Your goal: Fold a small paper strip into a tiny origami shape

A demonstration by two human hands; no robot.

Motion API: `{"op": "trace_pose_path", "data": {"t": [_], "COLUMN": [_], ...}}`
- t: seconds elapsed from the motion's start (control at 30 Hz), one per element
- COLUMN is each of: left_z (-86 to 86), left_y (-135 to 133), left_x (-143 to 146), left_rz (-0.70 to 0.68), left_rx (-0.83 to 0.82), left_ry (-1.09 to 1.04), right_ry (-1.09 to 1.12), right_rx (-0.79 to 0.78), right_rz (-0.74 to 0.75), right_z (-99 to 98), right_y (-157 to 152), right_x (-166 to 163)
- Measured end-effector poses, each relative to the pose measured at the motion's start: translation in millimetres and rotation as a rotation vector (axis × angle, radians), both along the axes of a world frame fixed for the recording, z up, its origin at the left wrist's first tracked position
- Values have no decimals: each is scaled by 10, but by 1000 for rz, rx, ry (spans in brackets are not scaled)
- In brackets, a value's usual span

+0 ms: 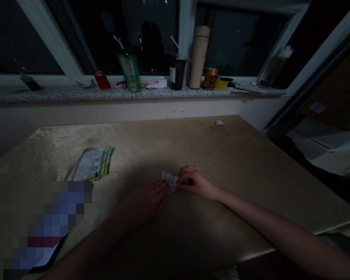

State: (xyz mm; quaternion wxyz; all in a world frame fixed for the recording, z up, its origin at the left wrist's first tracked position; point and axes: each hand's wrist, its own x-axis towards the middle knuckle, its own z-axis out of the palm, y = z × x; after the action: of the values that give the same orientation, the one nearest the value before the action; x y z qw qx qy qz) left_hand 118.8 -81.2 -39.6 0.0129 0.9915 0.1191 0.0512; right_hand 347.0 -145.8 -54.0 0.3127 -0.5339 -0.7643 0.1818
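Note:
A small white wrapper (170, 178) with orange print and a pale blue end lies on the tan table (151, 144). My left hand (147, 198) rests flat with its fingers stretched out, the fingertips on the wrapper's near left part. From the other side, my right hand (196, 182) curls its thumb and fingers together at the wrapper's right edge in a pinch. Part of the wrapper is hidden under the fingertips. The light is dim, so fine detail around the fingers is hard to make out.
A green and white packet (93, 163) lies at the left, above a blurred-out device (51, 260). A crumpled scrap (220, 121) sits near the table's far edge. Along the windowsill (84, 93) stand a green bottle (130, 74), a dark cup (177, 74), a flask (198, 58) and a can (210, 79).

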Motion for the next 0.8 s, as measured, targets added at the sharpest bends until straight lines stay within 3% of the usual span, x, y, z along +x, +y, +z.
{"op": "trace_pose_path", "data": {"t": [0.1,0.2,0.53,0.8], "left_z": [-11,13,-3,-5], "left_y": [37,57,-1,23], "left_x": [-72,-112,-67,-87], "left_rz": [-37,-58,-137,-90], "left_rx": [-74,-100,24,-63], "left_ry": [-7,12,17,-16], "right_ry": [-38,-76,-125,-143], "right_rx": [-13,-41,-57,-73], "right_rz": [-170,-230,-275,-282], "right_z": [-52,-71,-98,-101], "right_y": [40,64,98,108], "right_x": [-36,-60,-83,-89]}}
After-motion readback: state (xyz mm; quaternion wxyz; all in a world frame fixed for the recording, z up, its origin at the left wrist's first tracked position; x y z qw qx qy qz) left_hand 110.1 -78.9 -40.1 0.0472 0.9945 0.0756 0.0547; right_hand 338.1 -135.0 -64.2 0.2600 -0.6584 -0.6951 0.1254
